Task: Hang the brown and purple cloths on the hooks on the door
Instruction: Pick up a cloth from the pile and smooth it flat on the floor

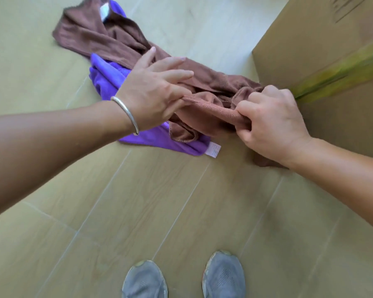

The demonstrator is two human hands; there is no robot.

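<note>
Right hand (274,123) is fisted on a bunched edge of the brown cloth (108,37), thumb and fingers clamped round the fold. Left hand (153,93) pinches the same edge just beside it w/ thumb and lower fingers, index and middle stretched out over the fabric; a silver bangle (127,112) sits on that wrist. Brown cloth runs in a twisted strip from the hands up and away to the left, lying on the floor; a bit shows under the right wrist too. Purple cloth (103,76) lies beneath it on the floor, poking out on both sides, white tag (213,149) at its near corner. Floor (138,201) is pale wood-look planks or tiles, can't tell which. Cardboard box (310,39) w/ a yellowish tape strip stands right beside the cloths. Two grey shoes (144,280) at the bottom edge.
</note>
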